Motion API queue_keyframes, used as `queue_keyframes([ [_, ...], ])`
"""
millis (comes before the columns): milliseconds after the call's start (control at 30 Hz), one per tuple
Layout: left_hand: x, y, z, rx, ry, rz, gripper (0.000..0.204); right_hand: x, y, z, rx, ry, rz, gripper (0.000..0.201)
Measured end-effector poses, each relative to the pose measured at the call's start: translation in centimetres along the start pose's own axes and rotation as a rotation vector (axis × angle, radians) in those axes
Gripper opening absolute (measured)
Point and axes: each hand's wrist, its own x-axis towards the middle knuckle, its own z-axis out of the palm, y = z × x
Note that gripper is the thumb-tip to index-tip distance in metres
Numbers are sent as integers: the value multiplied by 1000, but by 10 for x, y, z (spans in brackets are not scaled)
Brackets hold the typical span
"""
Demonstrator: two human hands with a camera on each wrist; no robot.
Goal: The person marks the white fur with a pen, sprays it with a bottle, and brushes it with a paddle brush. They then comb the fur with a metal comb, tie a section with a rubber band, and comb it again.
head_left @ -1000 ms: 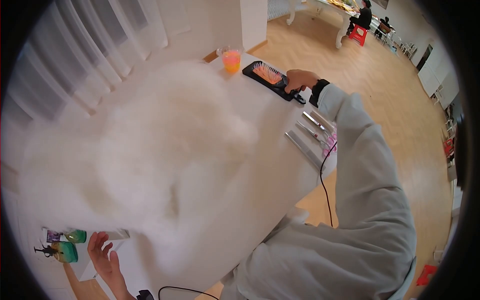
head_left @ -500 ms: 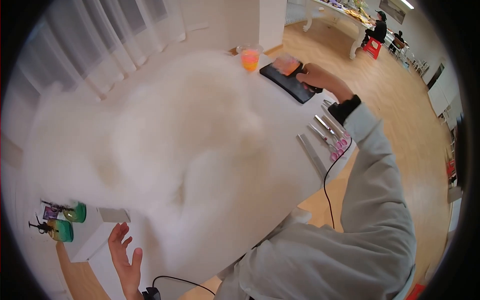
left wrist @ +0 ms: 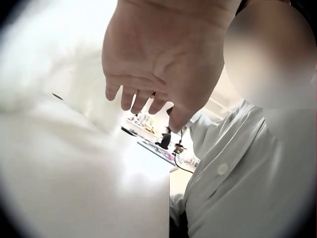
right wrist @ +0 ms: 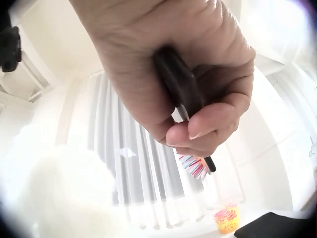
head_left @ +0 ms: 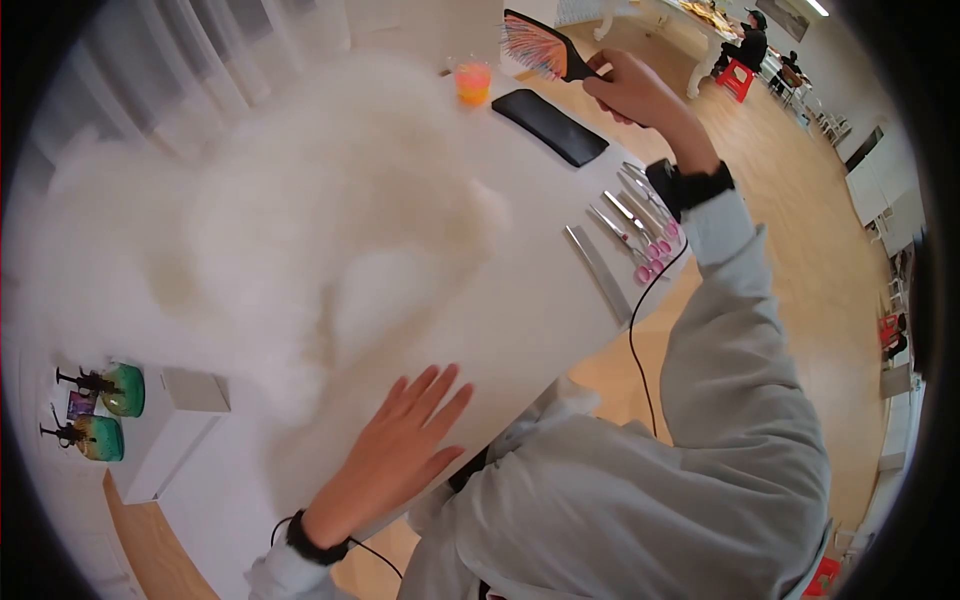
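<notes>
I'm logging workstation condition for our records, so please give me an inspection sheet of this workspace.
Surface: white table, bare in front of the left hand.
Job's things: brush raised off the table; white furry mass, blurred in the head view; comb and pink-handled scissors laid out near the edge.
Clutter: black pouch lying flat; cup with pink and orange contents; two green pump bottles beside a white box.
Hands: right hand grips the brush handle; left hand holds nothing.
Cables: black cable hanging past the table edge near the scissors.
Surroundings: pale curtains; seated person on a red stool in the background.
</notes>
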Motion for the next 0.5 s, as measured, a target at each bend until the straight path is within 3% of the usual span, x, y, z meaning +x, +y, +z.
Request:
queue_keyframes([
  [133,27,-7,26,4,28,132,68,-81,-2,-23,-67,106,-147,36],
  [200,26,-6,21,-5,110,63,66,-122,2,-23,134,89,-158,28],
  [233,21,-9,16,-83,194,45,63,-143,-17,-17,254,61,-2,17],
  [267,15,-12,12,-156,286,25,61,-152,-12,-6,393,9,-24,18],
  [300,10,-16,8,-197,435,17,46,-160,-18,7,498,-24,-66,23],
  [333,-2,-25,5,-161,470,-37,46,-165,-23,22,643,-74,-61,23],
  [400,-25,-39,-2,-328,805,-47,33,-163,-37,65,585,135,-262,33],
  [433,-32,-37,-9,-265,1009,-84,22,-161,-46,77,540,125,-350,38],
  [467,-39,-40,-15,-241,1023,-97,22,-160,-53,86,489,124,-433,44],
  [500,-47,-44,-20,-194,1202,-166,28,-156,-54,90,502,50,-494,47],
])
